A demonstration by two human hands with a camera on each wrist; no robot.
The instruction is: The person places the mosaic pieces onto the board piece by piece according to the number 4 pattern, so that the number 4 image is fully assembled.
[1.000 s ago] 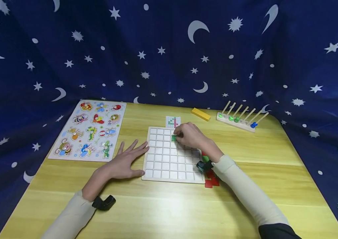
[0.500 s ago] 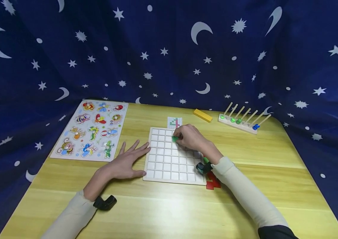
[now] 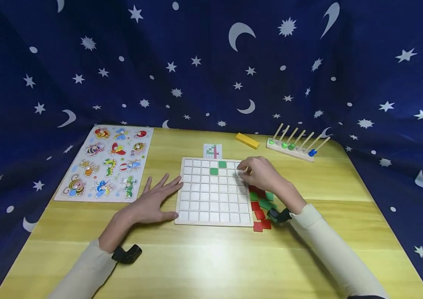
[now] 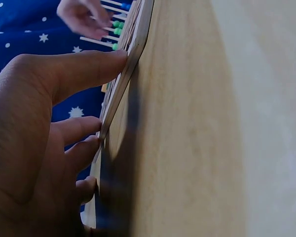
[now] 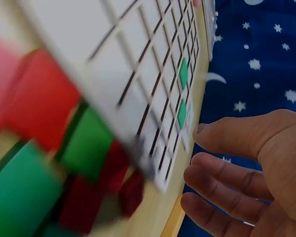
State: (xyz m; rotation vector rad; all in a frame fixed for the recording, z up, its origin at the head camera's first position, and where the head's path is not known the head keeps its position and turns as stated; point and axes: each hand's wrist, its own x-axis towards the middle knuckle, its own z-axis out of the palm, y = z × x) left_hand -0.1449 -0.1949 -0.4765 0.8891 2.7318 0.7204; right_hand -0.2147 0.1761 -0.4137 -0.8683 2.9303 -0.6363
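the white square grid board with a pale wooden rim (image 3: 214, 194) lies flat on the light wooden table (image 3: 211, 265). at the board's left edge the person's left hand (image 3: 153, 204) spreads its fingers wide, thumb and fingertips touching the rim and gripping nothing. above the board's far right corner is the right hand (image 3: 261, 173), fingers loosely bent, thumb apart from them, holding nothing.

two flat green square tiles (image 3: 214, 171) sit in the board's two farthest rows, diagonal to each other. against the board's right edge lies a loose pile of red and green square tiles (image 3: 259, 214), some overlapping.

just beyond the board's far edge is a small white card printed with a green and red gridded figure (image 3: 212, 151). farther beyond the board, toward its right, are a yellow rectangular block (image 3: 247, 140) and a wooden peg stand with green and blue beads (image 3: 291, 150). left of the board lies a white picture board of colourful insects (image 3: 116, 145).
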